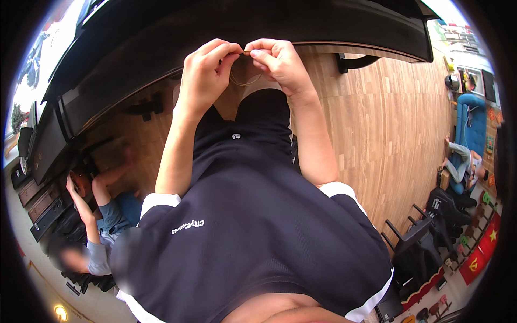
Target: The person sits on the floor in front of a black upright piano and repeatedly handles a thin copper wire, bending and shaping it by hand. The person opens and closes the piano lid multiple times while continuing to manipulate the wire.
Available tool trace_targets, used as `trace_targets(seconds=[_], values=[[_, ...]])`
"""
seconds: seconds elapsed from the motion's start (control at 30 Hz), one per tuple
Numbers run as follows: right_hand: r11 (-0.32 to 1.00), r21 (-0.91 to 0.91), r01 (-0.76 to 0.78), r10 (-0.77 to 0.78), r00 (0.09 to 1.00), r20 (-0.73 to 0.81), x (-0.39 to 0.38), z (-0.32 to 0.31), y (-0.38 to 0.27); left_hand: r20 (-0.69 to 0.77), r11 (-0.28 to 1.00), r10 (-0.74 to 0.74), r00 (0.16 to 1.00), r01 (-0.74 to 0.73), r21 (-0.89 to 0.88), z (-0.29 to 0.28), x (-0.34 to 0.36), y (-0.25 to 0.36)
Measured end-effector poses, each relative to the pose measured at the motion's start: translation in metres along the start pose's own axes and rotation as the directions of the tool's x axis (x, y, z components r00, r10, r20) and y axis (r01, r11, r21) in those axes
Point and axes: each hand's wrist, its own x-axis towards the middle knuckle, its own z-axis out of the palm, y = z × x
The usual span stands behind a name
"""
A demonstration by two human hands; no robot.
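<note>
My left hand (207, 70) and my right hand (283, 67) meet above my lap, close to the edge of a glossy black surface (323, 24). The fingertips of both are pinched on a thin brownish strand, whose short straight piece (246, 52) shows between them. Below it hangs a loose loop of the same fine wire-like string (245, 84), curving from one hand toward the other. Its exact kind is too small to make out, and the fingers hide its ends.
Wooden floor (377, 118) stretches to my right. A seated person (107, 215) is at the left, near several dark cases (46, 210). Far right, another person (463, 161) sits by a blue sofa (471, 124). Dark chairs (417, 242) stand at the lower right.
</note>
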Motion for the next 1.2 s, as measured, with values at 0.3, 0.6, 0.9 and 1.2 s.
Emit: trace_targets(seconds=[0.3,0.6,0.9,1.2], values=[[0.998,0.046,-0.051,0.056,0.991,-0.123,-0.018,-0.008,0.005,0.001,0.822,-0.386,0.923,0.344,-0.454,0.04,-0.01,-0.025],[0.992,-0.032,0.122,-0.121,0.992,0.023,0.001,0.024,0.02,0.259,0.376,-0.522,0.813,0.492,-0.785,-0.002,-0.042,-0.044],[0.993,-0.045,0.105,-0.091,0.965,0.244,0.016,0.086,0.033,0.611,-0.021,-0.248,0.752,0.627,-0.779,-0.05,-0.082,-0.073],[0.997,-0.066,-0.052,0.065,0.974,0.218,0.016,0.112,0.027,0.597,0.003,-0.251,0.762,0.617,-0.787,-0.061,-0.105,-0.088]])
